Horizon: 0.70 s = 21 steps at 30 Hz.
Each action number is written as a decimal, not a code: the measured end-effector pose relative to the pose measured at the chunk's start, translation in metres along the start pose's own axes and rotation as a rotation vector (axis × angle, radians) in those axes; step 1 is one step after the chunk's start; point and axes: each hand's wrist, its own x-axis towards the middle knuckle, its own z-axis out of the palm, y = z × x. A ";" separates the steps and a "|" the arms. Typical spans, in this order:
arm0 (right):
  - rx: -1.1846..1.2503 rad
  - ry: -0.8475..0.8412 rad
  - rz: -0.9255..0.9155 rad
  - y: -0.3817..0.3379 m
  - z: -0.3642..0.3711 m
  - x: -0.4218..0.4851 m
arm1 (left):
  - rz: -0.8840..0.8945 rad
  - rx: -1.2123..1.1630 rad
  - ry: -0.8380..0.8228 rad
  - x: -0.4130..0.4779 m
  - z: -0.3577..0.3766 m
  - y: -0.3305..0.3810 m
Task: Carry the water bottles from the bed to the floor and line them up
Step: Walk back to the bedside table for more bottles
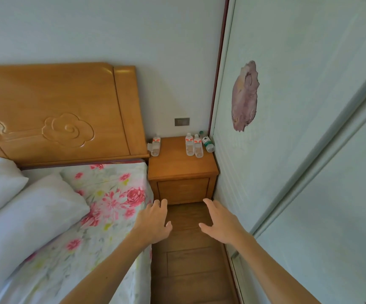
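Narrow strip of wooden floor (188,260) between a bed (116,216) with a flowered sheet and a pale wardrobe door (287,150); at the far end we note a wooden nightstand (182,167) against the wall, just beside the carved headboard (57,110); two white pillows (24,216) lie on the bed at the left; a wall socket (182,122) sits above the nightstand.

The water bottles stand on the nightstand top; a red-labelled bottle (155,145) at its left edge, next to the headboard, with something clear behind it that we cannot make out; a pair of bottles (193,145), also red-labelled, upright and side by side toward the back right; a green-labelled bottle (208,144) just right of them, tilted against the wardrobe door.

Both arms reach forward, well apart from the bottles; the left hand (154,222) hangs over the bed's edge, fingers spread and relaxed, grasping nothing; the right hand (219,222) is above the floor near the wardrobe door, fingers straight, thumb out, likewise grasping nothing.
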 end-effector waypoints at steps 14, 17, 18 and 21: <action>-0.015 -0.026 -0.001 0.001 -0.018 0.108 | 0.002 -0.009 -0.016 0.092 -0.012 -0.038; -0.013 -0.040 0.002 0.011 -0.022 0.135 | 0.005 -0.008 -0.021 0.116 -0.012 -0.041; -0.013 -0.042 -0.002 0.014 -0.023 0.147 | -0.004 -0.016 -0.021 0.126 -0.013 -0.043; -0.011 -0.047 -0.021 0.022 -0.030 0.184 | -0.024 -0.043 -0.009 0.156 -0.017 -0.049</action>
